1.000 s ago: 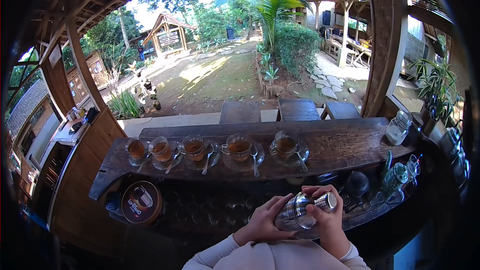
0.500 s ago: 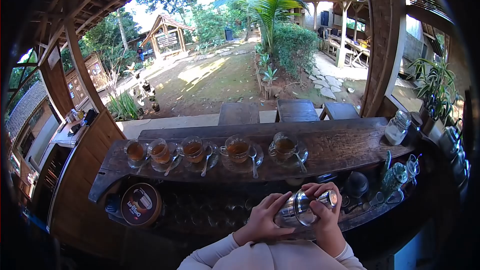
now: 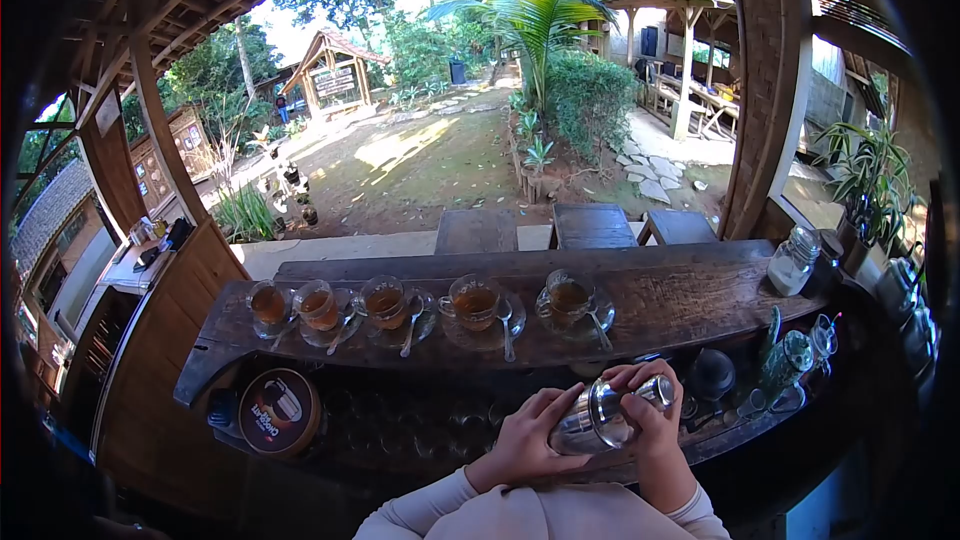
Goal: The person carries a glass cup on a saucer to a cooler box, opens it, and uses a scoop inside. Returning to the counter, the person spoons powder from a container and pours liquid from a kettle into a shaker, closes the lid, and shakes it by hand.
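A shiny metal cocktail shaker [image 3: 600,418] is held tilted in front of my chest, its capped end pointing up and to the right. My left hand [image 3: 532,440] is wrapped around the lower body of the shaker. Around the upper part, just below the cap, my right hand [image 3: 650,420] closes its fingers. Beyond my hands, on the wooden counter, a glass cup of brown drink [image 3: 568,298] stands on a saucer with a spoon [image 3: 600,328]. Several similar cups, including one [image 3: 473,302], line up to its left.
A lidded glass jar of white contents [image 3: 792,265] stands at the counter's right end. On the lower shelf are a round chocolate tin [image 3: 279,410], a dark round pot [image 3: 711,374] and green-tinted glassware [image 3: 790,360]. Stools [image 3: 592,227] stand beyond the counter [image 3: 680,290].
My right hand and the shaker's capped end have shifted very slightly. Both hands keep their hold, and the cups stay in place.
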`<state>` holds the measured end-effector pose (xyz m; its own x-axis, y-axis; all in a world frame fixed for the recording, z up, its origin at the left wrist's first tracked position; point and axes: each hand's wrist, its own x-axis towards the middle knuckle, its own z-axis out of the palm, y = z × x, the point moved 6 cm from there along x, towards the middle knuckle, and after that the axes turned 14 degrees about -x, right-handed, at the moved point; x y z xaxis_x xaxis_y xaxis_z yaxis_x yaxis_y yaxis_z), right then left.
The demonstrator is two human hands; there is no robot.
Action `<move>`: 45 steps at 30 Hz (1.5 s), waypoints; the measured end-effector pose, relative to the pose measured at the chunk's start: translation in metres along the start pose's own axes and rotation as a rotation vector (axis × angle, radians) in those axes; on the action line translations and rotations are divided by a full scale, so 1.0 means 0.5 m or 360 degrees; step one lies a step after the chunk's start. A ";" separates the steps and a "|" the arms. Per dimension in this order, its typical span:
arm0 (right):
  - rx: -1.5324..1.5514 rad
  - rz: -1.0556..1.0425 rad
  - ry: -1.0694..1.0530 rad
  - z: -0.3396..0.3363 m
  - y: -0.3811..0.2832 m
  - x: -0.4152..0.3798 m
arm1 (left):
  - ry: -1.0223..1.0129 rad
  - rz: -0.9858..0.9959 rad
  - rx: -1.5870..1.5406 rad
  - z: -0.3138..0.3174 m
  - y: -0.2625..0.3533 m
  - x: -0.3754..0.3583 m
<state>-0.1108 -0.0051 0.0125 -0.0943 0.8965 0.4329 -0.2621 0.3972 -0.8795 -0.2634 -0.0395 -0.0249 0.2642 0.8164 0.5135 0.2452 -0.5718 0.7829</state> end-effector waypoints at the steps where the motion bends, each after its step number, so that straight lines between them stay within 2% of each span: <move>1: 0.0014 -0.0019 0.0018 0.001 -0.002 0.002 | 0.0024 0.0015 0.0027 -0.003 0.004 0.004; 9: -0.0062 -0.0069 0.0013 -0.001 -0.010 0.015 | 0.0099 0.0007 0.0014 0.003 0.001 0.003; 13: -0.0126 0.0002 -0.0042 -0.001 -0.020 0.027 | 0.0095 0.0011 -0.0069 0.007 0.006 0.009; 15: -0.0080 0.0215 -0.0109 -0.002 -0.007 0.026 | 0.0070 -0.0002 -0.0038 0.007 0.008 0.010; 17: -0.0061 0.0227 -0.0091 -0.010 0.003 0.025 | -0.0042 -0.0068 -0.0018 0.015 -0.001 0.010; 23: -0.0122 -0.0060 -0.0055 -0.008 -0.012 0.013 | 0.0012 -0.0116 -0.0028 0.019 -0.004 0.004; 31: -0.0132 0.0119 -0.0188 -0.012 -0.015 0.014 | 0.0038 -0.0018 -0.0155 0.030 -0.001 0.001; 36: -0.0157 -0.0124 -0.0288 -0.014 -0.040 0.008 | -0.0047 -0.0005 -0.0221 0.038 0.000 -0.002; 42: -0.0144 -0.0335 -0.0067 -0.083 -0.086 0.009 | -0.0187 -0.0166 -0.0881 0.074 -0.029 -0.024; 45: -0.0185 -0.0372 0.0101 -0.125 -0.093 -0.005 | -0.0099 -0.0147 -0.1105 0.086 -0.047 -0.034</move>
<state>-0.0382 -0.0136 0.0398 0.0170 0.7867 0.6170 -0.1570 0.6116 -0.7755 -0.2334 -0.0434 -0.0672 0.3291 0.8412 0.4290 -0.3777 -0.2992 0.8763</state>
